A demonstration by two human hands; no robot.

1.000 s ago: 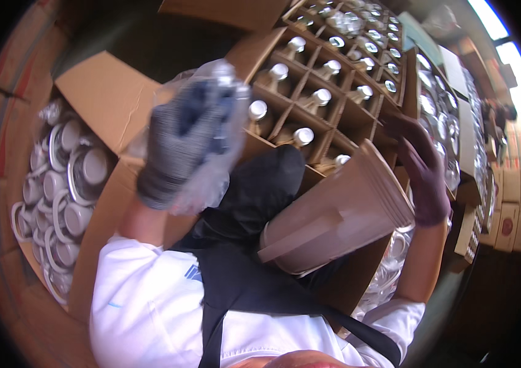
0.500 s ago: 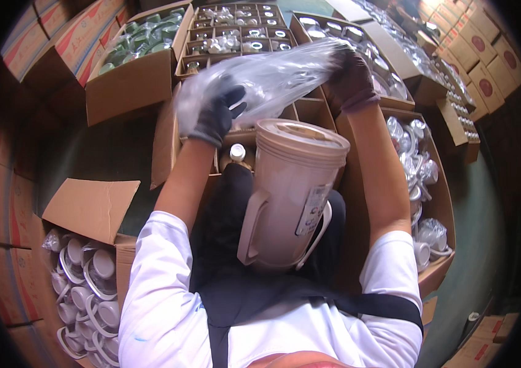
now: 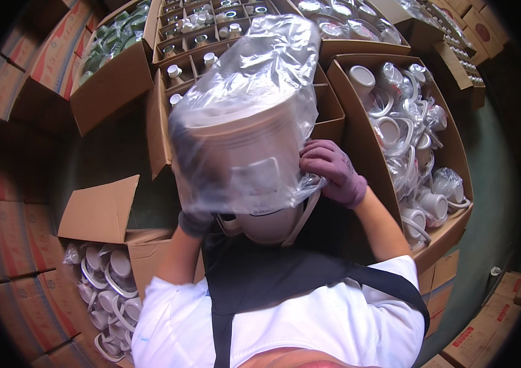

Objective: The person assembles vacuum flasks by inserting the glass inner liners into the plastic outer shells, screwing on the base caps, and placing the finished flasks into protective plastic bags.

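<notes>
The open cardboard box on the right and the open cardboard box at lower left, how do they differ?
The cardboard box on the right is long and lies beside the right hand; the cardboard box at lower left looks smaller, with one flap raised, below the left hand. Both hold pale plastic parts wrapped in clear film.

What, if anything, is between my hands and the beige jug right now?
Only the clear plastic bag drawn over the beige jug. The right hand grips the bag's edge at the jug's side; the left hand is under the bag's lower corner. Nothing else intervenes.
</notes>
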